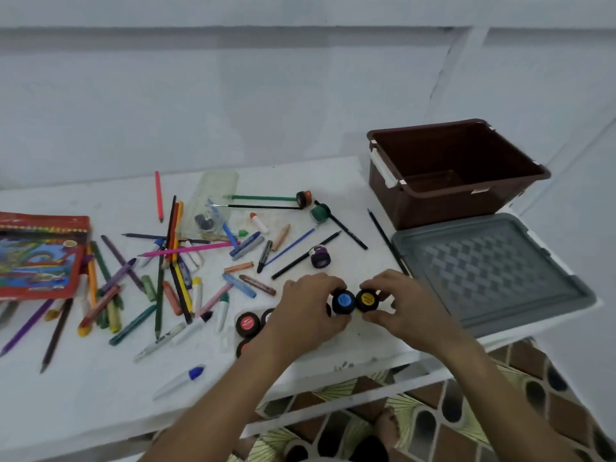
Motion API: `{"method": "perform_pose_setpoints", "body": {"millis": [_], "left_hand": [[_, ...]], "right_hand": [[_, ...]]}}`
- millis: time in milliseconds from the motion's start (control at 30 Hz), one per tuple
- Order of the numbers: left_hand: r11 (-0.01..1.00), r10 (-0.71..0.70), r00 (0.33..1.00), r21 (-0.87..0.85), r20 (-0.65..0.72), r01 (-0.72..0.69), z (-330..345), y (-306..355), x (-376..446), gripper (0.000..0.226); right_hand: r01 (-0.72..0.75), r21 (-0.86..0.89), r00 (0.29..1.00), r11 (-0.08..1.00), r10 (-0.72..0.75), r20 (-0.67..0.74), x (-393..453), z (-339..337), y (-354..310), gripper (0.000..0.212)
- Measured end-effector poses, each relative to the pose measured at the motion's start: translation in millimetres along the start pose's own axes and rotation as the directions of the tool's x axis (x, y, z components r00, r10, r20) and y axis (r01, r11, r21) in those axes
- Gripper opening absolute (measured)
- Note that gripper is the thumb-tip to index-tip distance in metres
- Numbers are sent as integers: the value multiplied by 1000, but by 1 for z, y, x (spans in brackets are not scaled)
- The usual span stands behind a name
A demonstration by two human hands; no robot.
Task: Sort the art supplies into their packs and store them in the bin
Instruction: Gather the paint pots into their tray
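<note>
At the near edge of a white table (pixel 100 388), your left hand (pixel 308 315) curls its fingers round a small black paint pot with a blue lid label (pixel 343 301), while your right hand (pixel 400 303) pinches a matching pot with a yellow label (pixel 366 300). The two pots sit side by side, touching or nearly so, between your hands.

Just left of your left wrist, a red-labelled pot (pixel 247 324) stands with others partly hidden behind the hand; whether they sit in a tray cannot be told. A purple pot (pixel 320 256) stands alone just beyond your hands, and farther off a green pot (pixel 320 213) and an orange-topped pot (pixel 305 198) lie among paintbrushes.

Loose coloured pencils, crayons and markers (pixel 173 261) sprawl across the middle and left of the table. A red pencil pack (pixel 40 255) lies at the far left, and a clear plastic case (pixel 216 195) lies toward the far side.

The brown bin (pixel 460 191) stands open at the far right corner, its grey lid (pixel 490 271) flat on the table just in front of it, right of your right hand.
</note>
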State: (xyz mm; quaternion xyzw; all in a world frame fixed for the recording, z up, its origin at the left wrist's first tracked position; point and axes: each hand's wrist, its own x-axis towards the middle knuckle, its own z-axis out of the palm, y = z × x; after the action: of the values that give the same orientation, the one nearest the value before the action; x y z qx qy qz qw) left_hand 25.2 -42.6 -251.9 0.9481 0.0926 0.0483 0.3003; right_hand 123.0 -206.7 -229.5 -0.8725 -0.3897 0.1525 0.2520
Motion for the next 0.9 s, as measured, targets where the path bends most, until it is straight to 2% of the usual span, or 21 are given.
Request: {"method": "perform_pose_setpoints", "body": {"millis": [133,333,533,633,900], "left_hand": [[994,-19,1000,108,5,18,8,-4,1,33],[992,-46,999,118,22,43,13,-6,4,37],[989,-102,992,116,79,93,14,-8,5,48],[995,-61,995,88,78,54,11,-7,6,45],[980,93,994,172,55,-101,10,-4,2,24]], "right_hand": [[6,-7,1000,1000,-6,5,1,8,6,43],[-20,-31,999,999,19,-26,5,15,16,47],[3,-19,1000,1000,-3,9,6,16,21,51],[23,-20,1000,1000,-23,-8,5,14,22,49],[75,-75,997,994,-77,-18,3,14,22,43]]}}
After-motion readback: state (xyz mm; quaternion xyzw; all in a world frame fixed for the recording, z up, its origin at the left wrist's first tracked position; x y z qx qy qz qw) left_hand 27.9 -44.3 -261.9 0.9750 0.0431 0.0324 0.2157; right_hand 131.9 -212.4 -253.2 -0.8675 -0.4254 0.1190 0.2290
